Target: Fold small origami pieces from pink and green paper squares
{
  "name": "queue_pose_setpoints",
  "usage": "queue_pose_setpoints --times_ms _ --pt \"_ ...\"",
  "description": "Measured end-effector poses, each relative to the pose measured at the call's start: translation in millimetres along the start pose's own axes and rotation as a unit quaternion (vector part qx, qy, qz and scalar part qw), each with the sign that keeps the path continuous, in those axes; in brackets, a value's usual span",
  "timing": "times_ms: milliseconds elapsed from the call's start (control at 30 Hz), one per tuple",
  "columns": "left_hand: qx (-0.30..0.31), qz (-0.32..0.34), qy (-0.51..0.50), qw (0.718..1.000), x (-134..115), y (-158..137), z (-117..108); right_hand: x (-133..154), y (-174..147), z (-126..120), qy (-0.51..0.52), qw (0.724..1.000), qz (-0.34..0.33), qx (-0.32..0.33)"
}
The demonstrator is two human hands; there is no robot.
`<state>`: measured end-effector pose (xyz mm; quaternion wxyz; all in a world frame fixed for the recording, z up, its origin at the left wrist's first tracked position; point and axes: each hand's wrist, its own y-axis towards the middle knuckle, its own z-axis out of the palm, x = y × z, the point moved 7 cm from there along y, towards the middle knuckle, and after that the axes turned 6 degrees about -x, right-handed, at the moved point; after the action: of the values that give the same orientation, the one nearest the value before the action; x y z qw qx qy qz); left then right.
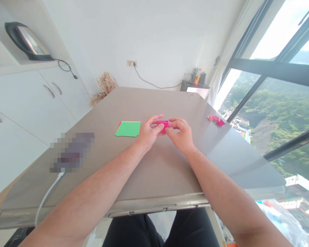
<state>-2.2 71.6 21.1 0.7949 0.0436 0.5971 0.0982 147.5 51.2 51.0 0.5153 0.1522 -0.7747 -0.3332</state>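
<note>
"In this room we have one grey table (170, 168) across the middle of the frame, one white wall (157, 41) behind it, and windows (285, 99) at the right. And our two hands?"

"Near the centre, both on one folded pink paper (165, 122): our left hand (147, 132) pinches it under the thumb, our right hand (181, 134) grips its edge with its fingertips."

"Other paper?"

"One stack, green sheet (128, 129) uppermost, just left of centre; we can't count its layers. Pink pieces (216, 119) lie in one cluster right of centre, too bunched for us to number."

"Containers?"

"One open shelf (5, 72), upper left, holds one black appliance (29, 41). The cupboard (23, 103) below shows us three handles. One orange bottle (197, 77) stands among other items on a small cabinet (198, 91), upper right. The contents of the plastic bag (285, 219), lower right, we can't make out."
</note>
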Motion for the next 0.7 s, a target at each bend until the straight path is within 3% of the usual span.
queue_pose_setpoints --times_ms 367,700 --pt "-0.012 0.085 0.159 0.984 -9.3 -8.1 0.7 -4.9 2.3 -3.7 -0.037 0.999 0.029 -0.011" --pt "-0.015 0.069 0.153 0.986 -2.2 -7.8 0.0 -3.3 1.8 -3.8 -0.015 0.999 0.043 -0.007"
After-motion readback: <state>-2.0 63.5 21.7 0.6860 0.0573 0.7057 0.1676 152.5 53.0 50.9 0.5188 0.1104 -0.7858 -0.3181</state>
